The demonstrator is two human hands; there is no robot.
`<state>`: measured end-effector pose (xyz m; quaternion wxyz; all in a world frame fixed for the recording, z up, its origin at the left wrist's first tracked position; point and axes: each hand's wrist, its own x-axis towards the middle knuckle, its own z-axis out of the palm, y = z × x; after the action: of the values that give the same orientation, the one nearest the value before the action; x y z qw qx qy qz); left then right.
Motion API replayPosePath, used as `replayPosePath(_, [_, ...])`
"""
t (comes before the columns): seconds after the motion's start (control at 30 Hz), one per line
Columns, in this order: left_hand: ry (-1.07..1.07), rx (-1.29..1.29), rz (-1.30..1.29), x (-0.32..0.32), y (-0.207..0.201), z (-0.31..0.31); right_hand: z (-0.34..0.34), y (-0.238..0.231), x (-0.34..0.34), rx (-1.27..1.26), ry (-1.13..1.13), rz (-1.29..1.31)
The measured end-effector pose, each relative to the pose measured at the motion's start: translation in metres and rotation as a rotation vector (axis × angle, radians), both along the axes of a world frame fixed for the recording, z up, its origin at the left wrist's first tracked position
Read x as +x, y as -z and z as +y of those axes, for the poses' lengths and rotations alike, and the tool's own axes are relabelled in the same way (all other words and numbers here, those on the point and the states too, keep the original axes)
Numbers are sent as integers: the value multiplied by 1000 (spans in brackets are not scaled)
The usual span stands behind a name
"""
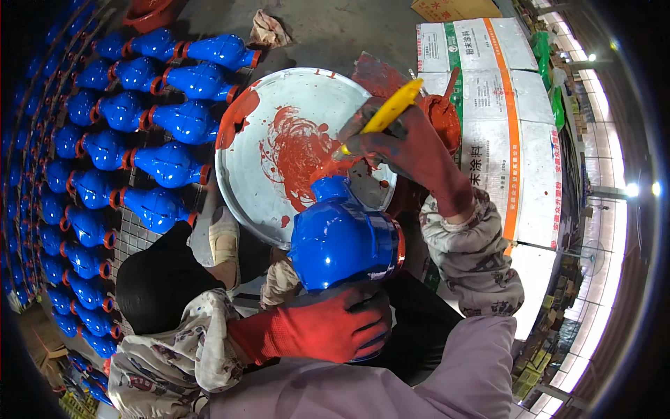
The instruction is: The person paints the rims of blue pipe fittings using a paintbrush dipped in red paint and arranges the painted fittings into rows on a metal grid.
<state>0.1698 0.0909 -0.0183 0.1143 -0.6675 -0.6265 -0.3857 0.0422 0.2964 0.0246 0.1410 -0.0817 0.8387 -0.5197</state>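
A glossy blue valve body [335, 244] with a red-orange rim on its right side rests close against me. My left hand [328, 325], in a red glove, is wrapped around its near side, with part of the grip hidden underneath. Above it my right hand [412, 143], in a stained dark-red glove, is closed on a paintbrush with a yellow handle [393, 106]. The brush end points down toward the neck of the valve body, its bristles hard to make out. Beneath lies a round white lid-like surface [244, 199] smeared with red paint.
Rows of blue valve bodies [167, 164] with red rims stand on the left. A tub of red paint [441, 119] sits beyond my right hand. White printed sacks [481, 160] lie to the right, a cardboard box [457, 8] and crumpled rag [269, 29] at the back.
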Motion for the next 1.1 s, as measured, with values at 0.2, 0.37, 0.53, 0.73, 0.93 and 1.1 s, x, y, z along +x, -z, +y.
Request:
replayPosePath(0.2, [54, -72, 29, -4, 1, -17, 27, 35, 40, -203, 407, 55])
replayPosePath(0.37, [-18, -87, 8, -14, -5, -27, 41, 77, 62, -511, 469, 14])
replayPosePath(0.53, [-106, -30, -40, -22, -10, -37, 33, 103, 79, -521, 617, 116])
replayPosePath(0.73, [-161, -38, -207, -44, -21, -53, 11, 99, 82, -392, 678, 338])
replayPosePath(0.93, [-357, 196, -385, -70, -17, -54, -9, 92, 80, -605, 712, 142])
replayPosePath(1.1, [-559, 439, -895, -100, -12, -69, -26, 101, 71, -425, 888, 349])
